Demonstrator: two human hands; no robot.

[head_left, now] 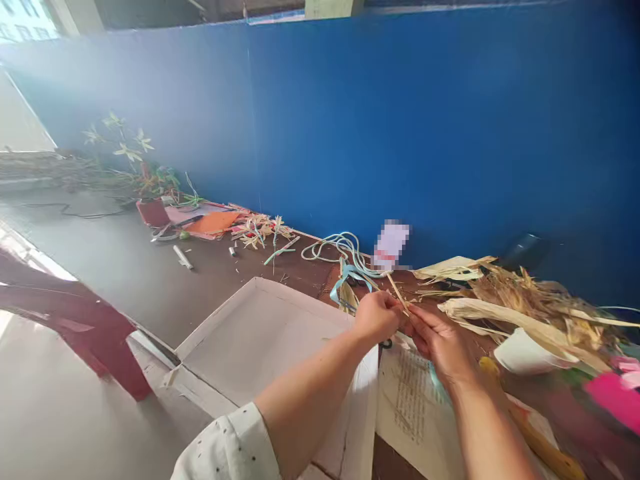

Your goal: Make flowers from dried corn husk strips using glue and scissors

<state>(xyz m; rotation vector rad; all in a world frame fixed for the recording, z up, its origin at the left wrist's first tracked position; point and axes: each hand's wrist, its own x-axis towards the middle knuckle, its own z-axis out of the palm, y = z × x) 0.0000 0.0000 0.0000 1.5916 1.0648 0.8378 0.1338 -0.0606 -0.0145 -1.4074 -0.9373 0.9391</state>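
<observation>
My left hand (379, 319) and my right hand (440, 341) meet over the right edge of the white box lid, fingertips close together. Both are closed in a pinch around a thin tan strip (397, 289), whose free end points up and away from me. I cannot tell whether it is a stick or rolled husk. Just behind my left hand lies a light blue ribbon (345, 283), beside a coil of pale blue cord (340, 247). Another bit of blue ribbon (438, 383) shows under my right wrist. My palms are hidden.
A shallow white box lid (280, 333) lies below my arms, next to a printed sheet (413, 400). Dried corn husks (530, 300) and a white cup (533, 353) are at right. Husk flowers (260, 230), orange paper (214, 223) and a potted plant (153, 212) stretch leftward along the blue partition (400, 120).
</observation>
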